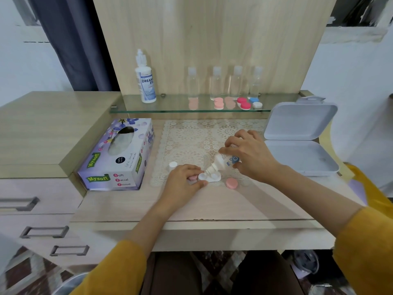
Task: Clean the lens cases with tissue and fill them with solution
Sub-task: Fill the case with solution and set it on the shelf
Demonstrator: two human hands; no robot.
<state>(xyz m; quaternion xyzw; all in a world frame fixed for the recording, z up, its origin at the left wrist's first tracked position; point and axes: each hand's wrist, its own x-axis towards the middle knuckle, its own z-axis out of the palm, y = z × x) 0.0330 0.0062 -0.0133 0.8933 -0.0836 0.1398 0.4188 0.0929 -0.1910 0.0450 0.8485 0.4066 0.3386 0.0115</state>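
— Where is this happening?

— At a pale wooden desk (pixel 212 205) with a tall back panel. A lace mat (pixel 191 141) lies in the middle. At 9 o'clock from the mat sits a tissue box (pixel 119 158). At 3 o'clock is an open white box (pixel 297 141), lid raised.

— And the lens case?

— The white lens case (pixel 210 177) lies at 6 o'clock on the mat, near its front edge, both cups uncovered. The left hand (pixel 182 179) pinches its left cup between thumb and fingers.

— The other hand?

— The right hand (pixel 253 156) is wrapped round a small solution bottle (pixel 223 162). The bottle is tilted, nozzle pointing down towards 7 o'clock, its tip just above the case. Whether liquid is coming out, I cannot tell.

— Any loose caps?

— A pink cap (pixel 231 183) lies at 4 o'clock from the case, just beside it. A second pink cap (pixel 193 178) peeks from under the left fingers at 9 o'clock; whether they hold it is unclear. A small white cap (pixel 173 165) stands at 10 o'clock.

— And behind?

— A glass shelf (pixel 170 105) at 12 o'clock carries a large solution bottle (pixel 145 81) and four clear bottles (pixel 217 84). In front of them lie pink cases (pixel 219 103), a red case (pixel 244 103) and a blue-and-white case (pixel 255 102).
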